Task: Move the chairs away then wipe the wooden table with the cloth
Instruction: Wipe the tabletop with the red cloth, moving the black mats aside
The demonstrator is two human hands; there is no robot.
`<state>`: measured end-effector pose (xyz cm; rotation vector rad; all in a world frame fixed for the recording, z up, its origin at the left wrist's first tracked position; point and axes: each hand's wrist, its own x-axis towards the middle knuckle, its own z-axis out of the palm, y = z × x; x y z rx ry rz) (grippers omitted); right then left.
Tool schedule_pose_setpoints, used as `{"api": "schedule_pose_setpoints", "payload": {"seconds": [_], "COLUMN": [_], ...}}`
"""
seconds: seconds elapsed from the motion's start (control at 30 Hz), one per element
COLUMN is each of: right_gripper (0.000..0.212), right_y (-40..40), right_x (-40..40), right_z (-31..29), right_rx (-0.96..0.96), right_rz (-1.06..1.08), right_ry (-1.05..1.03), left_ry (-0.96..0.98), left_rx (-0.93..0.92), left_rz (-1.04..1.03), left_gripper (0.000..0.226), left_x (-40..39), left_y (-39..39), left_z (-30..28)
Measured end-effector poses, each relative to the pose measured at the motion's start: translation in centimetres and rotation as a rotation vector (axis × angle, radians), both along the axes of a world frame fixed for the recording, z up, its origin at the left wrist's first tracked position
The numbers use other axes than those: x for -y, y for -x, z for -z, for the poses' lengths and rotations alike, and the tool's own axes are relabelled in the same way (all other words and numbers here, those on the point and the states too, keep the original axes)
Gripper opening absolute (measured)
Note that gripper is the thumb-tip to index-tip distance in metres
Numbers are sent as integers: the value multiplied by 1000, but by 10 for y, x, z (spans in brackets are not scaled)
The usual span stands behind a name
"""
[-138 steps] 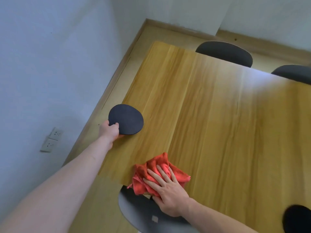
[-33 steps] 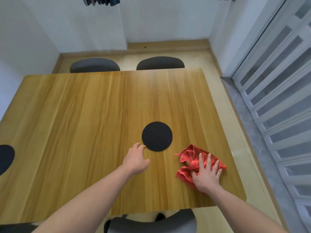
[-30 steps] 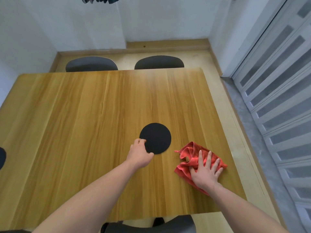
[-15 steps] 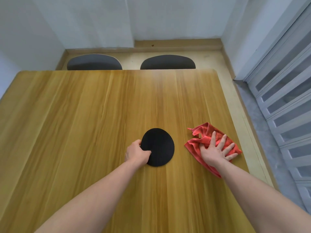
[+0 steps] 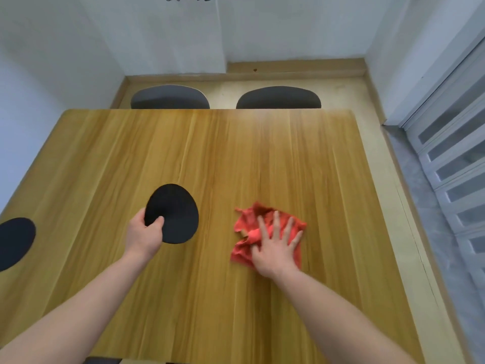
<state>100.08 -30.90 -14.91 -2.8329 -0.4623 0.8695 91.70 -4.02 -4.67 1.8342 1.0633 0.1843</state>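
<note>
Two hands on the wooden bench [image 5: 262,158], left hand [image 5: 143,236] pinching the near edge of a black round mat [image 5: 174,212], right hand [image 5: 275,248] flat with spread fingers on the crumpled red cloth [image 5: 248,222], second black mat [image 5: 14,241] at the left edge, two grey chairs [image 5: 278,99] along the far side.

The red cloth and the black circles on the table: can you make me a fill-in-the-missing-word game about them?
1. The right hand presses flat on the ____ cloth.
2. The left hand pinches the edge of a black ____ mat.
3. Beyond the far edge of the wooden table stand ____ chairs.
4. A second black mat lies near the table's ____ edge.

Missing words: red; round; two; left
</note>
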Motion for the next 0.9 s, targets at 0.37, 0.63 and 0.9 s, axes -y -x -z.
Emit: {"api": "schedule_pose_setpoints", "payload": {"seconds": [0.37,0.63,0.9], "right_gripper": [70,77,85], "right_y": [130,124,174], "right_x": [97,250,250], "right_z": [-6,-9,-5], "right_rx": [19,4,-40], "right_rz": [-397,49,555], "right_ry": [-81,139,135], "left_ry": [89,263,473], "left_rx": [-70,-93,-172], "left_rz": [67,156,223], "left_gripper": [33,29,25], "left_x": [43,99,159], "left_y": [10,10,24], "left_z": [-24,-15,13]}}
